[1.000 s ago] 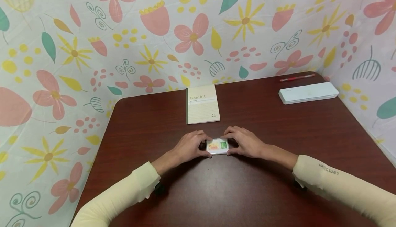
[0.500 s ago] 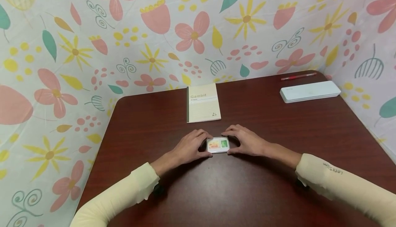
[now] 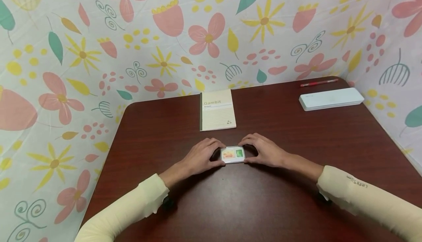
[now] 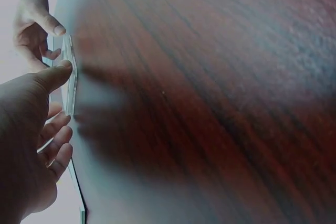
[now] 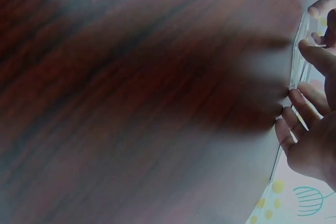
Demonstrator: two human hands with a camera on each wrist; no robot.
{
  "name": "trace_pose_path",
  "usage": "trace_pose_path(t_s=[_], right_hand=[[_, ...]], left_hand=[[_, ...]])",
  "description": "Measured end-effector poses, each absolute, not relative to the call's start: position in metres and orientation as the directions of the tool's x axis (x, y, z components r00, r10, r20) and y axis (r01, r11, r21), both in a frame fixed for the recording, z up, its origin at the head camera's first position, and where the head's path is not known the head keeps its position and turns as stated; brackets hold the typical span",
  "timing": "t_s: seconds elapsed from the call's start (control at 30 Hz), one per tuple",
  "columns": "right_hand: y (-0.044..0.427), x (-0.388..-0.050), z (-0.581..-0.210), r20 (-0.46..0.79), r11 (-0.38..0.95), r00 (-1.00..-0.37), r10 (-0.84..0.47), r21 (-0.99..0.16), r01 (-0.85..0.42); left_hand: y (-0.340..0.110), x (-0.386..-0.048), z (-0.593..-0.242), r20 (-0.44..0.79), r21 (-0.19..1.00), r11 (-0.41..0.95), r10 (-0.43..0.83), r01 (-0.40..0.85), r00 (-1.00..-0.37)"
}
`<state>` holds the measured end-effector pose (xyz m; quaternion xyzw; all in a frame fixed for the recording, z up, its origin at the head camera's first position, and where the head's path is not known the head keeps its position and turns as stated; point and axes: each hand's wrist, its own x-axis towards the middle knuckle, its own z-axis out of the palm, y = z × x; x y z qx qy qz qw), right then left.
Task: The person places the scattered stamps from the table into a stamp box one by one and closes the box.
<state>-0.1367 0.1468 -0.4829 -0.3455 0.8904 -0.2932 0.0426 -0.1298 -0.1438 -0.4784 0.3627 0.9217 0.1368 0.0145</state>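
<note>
A small flat clear case [image 3: 232,155] shows a white face with an orange picture and a green one. My left hand [image 3: 202,156] pinches its left end, with the thumb on the near edge and the fingers at the far edge. At the right end my right hand [image 3: 265,151] holds it in the same way. In the left wrist view the case [image 4: 72,90] appears edge-on, low over the tabletop. The right wrist view also has it edge-on, between both hands. Whether its underside touches the table, I cannot tell.
Behind the hands a Gambit notebook [image 3: 218,111] lies on the dark wood table [image 3: 158,125]. A pale blue-white box [image 3: 331,99] and a red pen [image 3: 319,83] lie at the back right. Flower-patterned cloth [image 3: 132,33] hangs along the back and sides.
Both hands stay at the two ends of the case. The whole head view has shifted slightly; the notebook, box and pen have not moved on the table.
</note>
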Motion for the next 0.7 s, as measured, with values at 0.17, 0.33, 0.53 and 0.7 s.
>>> trace_pose_path(t_s=[0.17,0.33,0.53,0.7], right_hand=[[0.1458,-0.1356,-0.4854,0.135,0.597,-0.762,-0.633,-0.542,-0.592],[0.1444,-0.1335,-0.4853,0.147,0.600,-0.768,-0.623,-0.540,-0.590],[0.1440,-0.1340,-0.4844,0.156,0.595,-0.762,-0.629,-0.534,-0.601],[0.1463,-0.1363,-0.4811,0.150,0.578,-0.756,-0.637,-0.556,-0.598]], left_hand=[[-0.1430,-0.1303,-0.4802,0.070,0.258,0.702,0.672,0.664,-0.738],[-0.1434,-0.1298,-0.4814,0.082,0.268,0.704,0.663,0.657,-0.744],[-0.1439,-0.1294,-0.4820,0.098,0.266,0.701,0.663,0.662,-0.742],[-0.1460,-0.1301,-0.4817,0.120,0.264,0.685,0.675,0.679,-0.728]])
